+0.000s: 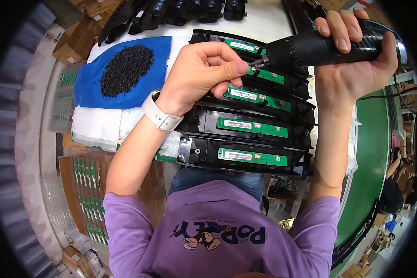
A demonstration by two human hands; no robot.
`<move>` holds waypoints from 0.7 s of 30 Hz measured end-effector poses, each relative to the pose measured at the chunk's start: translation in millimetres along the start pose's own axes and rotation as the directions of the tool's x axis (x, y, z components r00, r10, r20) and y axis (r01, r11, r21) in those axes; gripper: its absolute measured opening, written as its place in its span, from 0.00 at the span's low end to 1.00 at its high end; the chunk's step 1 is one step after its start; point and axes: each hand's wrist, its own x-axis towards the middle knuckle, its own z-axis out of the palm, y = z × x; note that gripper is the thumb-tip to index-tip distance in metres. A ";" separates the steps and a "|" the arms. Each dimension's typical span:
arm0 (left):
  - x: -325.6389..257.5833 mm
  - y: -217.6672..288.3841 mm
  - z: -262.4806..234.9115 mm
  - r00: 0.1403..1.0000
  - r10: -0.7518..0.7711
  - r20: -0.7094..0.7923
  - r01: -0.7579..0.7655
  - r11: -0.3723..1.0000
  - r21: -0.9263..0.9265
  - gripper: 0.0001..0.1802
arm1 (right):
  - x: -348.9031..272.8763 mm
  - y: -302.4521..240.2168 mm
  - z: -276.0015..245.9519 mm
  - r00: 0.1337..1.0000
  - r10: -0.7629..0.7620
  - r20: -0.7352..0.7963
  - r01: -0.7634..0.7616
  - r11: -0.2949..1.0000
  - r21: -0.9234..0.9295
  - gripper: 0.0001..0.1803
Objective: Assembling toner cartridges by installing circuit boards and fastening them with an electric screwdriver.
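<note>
The right hand [345, 76] wraps its fingers and thumb around a black, cylindrical electric screwdriver [301, 50], a firm, nearly full closure on the thick body. The left hand [208, 69] draws thumb and forefinger close together at the slim metal bit [262, 61]; whether they meet, or pinch something tiny, I cannot tell. The screwdriver lies nearly level above the far right part of a row of long black plastic housings [208, 150], its bit pointing left.

The housings look light and fairly stiff, best lifted by their ends or edges, clear of the electronics. The screwdriver is probably the heaviest item here (its bulk sits well behind the bit), and its smooth barrel could slip, so the thick middle is the place to hold. The narrow green circuit boards [281, 161] seem rigid yet fragile, better touched only along their rims. The bit is hard and small, suited to fingertips.

As for materials, a white, soft-looking covering [106, 124] spreads beneath everything on the worktop. The housings are dark moulded shells, slightly curved, with raised bosses. A flat blue cloth [160, 48] lies to the left, bearing a grainy heap of small black screw-like pieces [126, 69]. Each visible board is a slender strip with pale connectors, and white rectangular labels [236, 155] sit on the boards' left portions.
</note>
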 end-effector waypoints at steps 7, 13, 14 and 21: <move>1.5 -2.0 -0.2 0.998 -0.008 0.057 0.006 1.000 0.023 0.11 | -3.2 0.3 4.9 0.997 -0.003 0.081 0.007 0.999 -0.041 0.22; 1.3 -4.6 4.0 0.989 -0.039 0.143 0.029 0.997 0.068 0.16 | -4.7 -2.6 -2.2 1.000 -0.024 0.015 0.024 0.999 -0.041 0.22; 1.4 -7.0 6.1 0.999 0.018 0.048 -0.023 0.993 0.112 0.18 | -6.6 -1.2 -3.1 1.000 -0.016 0.007 0.016 0.997 -0.071 0.22; 8.8 -13.6 -6.3 0.994 0.107 0.027 -0.106 0.994 -0.017 0.07 | -42.5 -33.1 -25.9 0.989 0.101 0.107 -0.033 0.863 -0.504 0.25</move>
